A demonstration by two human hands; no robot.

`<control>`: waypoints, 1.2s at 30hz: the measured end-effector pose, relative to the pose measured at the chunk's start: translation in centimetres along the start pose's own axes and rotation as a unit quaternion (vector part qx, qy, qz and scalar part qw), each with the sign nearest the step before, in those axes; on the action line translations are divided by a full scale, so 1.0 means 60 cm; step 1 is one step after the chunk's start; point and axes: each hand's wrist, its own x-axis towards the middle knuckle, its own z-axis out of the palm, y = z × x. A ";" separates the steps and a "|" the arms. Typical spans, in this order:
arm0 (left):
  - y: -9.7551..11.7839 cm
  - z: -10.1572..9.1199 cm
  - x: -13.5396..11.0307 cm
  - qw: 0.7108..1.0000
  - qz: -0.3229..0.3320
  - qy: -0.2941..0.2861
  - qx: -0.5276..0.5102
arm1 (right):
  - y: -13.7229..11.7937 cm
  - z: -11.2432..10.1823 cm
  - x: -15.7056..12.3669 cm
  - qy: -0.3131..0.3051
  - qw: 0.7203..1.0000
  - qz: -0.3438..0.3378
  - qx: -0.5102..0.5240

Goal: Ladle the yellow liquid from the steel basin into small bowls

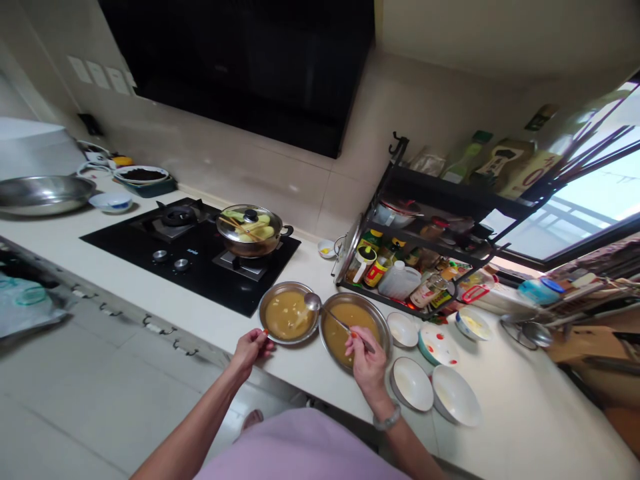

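Note:
Two round metal pans of brown liquid stand side by side on the white counter. My left hand [254,350] pinches the near-left rim of the left pan [265,333]. My right hand [367,363], with a bracelet at the wrist, is closed around the handle of a metal ladle [313,302]. The ladle reaches across the right pan [385,327], and its bowl is over the right side of the left pan. Pale bits float in the liquid [287,315] of the left pan. Part of the right pan is hidden behind my right hand.
A lidded pot [250,230] of pale green food, with chopsticks, sits on the black cooktop [210,280]. Several bowls [411,383] stand right of the pans. A black rack [425,243] of bottles is behind them. At far left lies a wide metal pan [45,193].

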 end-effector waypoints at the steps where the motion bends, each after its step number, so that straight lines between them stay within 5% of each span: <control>1: 0.000 0.000 0.000 1.000 0.000 -0.001 -0.002 | 0.002 -0.010 -0.001 -0.006 1.000 -0.020 -0.013; 4: 0.001 0.000 0.000 1.000 -0.002 -0.001 -0.003 | 0.015 -0.048 -0.005 0.011 0.997 -0.042 -0.057; 9: 0.004 0.000 -0.002 1.000 -0.010 0.002 0.000 | 0.045 -0.097 -0.027 0.044 0.994 0.013 -0.098; 14: 0.002 -0.001 0.000 1.000 -0.006 0.001 0.003 | 0.052 -0.101 -0.050 0.103 0.984 0.138 -0.055; 21: 0.005 0.001 -0.004 1.000 -0.004 0.007 0.010 | 0.054 -0.113 -0.035 0.250 0.932 0.249 0.080; 36: 0.009 0.002 -0.005 1.000 -0.013 0.004 -0.005 | 0.031 -0.124 -0.012 0.249 0.927 0.263 0.093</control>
